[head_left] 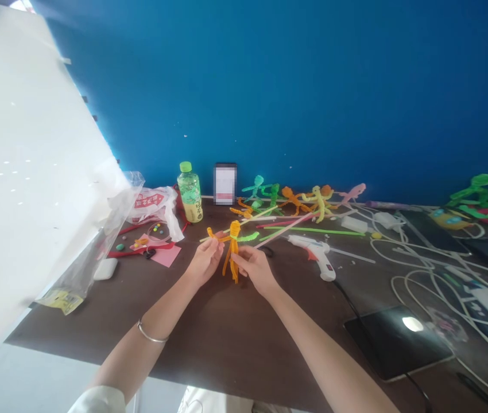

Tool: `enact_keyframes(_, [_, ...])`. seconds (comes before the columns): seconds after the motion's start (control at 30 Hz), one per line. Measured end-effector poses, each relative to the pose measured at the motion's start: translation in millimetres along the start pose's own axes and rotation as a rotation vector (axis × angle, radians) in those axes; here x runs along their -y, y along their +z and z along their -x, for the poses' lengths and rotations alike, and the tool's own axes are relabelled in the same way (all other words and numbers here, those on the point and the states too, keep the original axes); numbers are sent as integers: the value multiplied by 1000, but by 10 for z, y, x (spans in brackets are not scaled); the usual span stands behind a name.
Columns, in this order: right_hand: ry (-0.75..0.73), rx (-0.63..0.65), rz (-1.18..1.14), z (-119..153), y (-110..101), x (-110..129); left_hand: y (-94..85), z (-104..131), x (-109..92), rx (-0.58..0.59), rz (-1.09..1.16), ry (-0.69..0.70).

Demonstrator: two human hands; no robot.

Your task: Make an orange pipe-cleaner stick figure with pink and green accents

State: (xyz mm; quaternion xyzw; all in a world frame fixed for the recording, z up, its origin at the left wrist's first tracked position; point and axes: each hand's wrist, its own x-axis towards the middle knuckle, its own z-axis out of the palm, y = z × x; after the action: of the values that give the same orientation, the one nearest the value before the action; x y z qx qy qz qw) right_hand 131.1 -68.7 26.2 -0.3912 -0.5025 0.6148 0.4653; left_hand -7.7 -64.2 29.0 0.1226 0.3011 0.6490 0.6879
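Between my two hands, above the dark table, is an orange pipe-cleaner figure (235,231) with a rounded top and several strands hanging down. A light green pipe-cleaner piece (249,237) sticks out from its right side. My left hand (206,261) pinches the figure's orange arm on the left. My right hand (255,268) has its thumb and fingers closed on the hanging strands, some of which the fingers cover. Behind the hands, loose green pipe cleaners (334,231) and pink ones lie on the table.
Finished-looking pipe-cleaner figures, one of them yellow (319,202), lean along the blue wall. A white glue gun (322,261) lies right of my hands, a black tablet (399,343) nearer, among white cables. At left are a green-capped bottle (190,198), plastic bags and a white case (106,269).
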Motion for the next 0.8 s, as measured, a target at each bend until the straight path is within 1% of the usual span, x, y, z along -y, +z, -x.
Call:
enact_keyframes(0.13, [22, 14, 1, 4, 12, -3, -20, 5, -6, 39, -50, 9])
enact_keyframes(0.23, [30, 43, 32, 12, 19, -18, -61, -12, -39, 82, -65, 15])
enact_keyframes(0.37, [39, 95, 65, 17, 23, -39, -100, -35, -63, 136, -68, -12])
enact_keyframes(0.43, [43, 116, 60, 17, 24, -35, -105, -43, -55, 140, -89, -10])
enact_keyframes(0.53, [42, 76, 24, 12, 25, -12, -97, -43, -17, 133, -146, 37])
enact_keyframes(0.6, [43, 37, -8, 12, 27, 5, -83, -28, 18, 193, -228, 49])
enact_keyframes(0.7, [49, 17, -16, 21, 35, 26, -57, 16, 60, 307, -402, 15])
enact_keyframes(0.8, [29, 20, 33, 34, 37, 33, -35, 58, 75, 334, -473, -18])
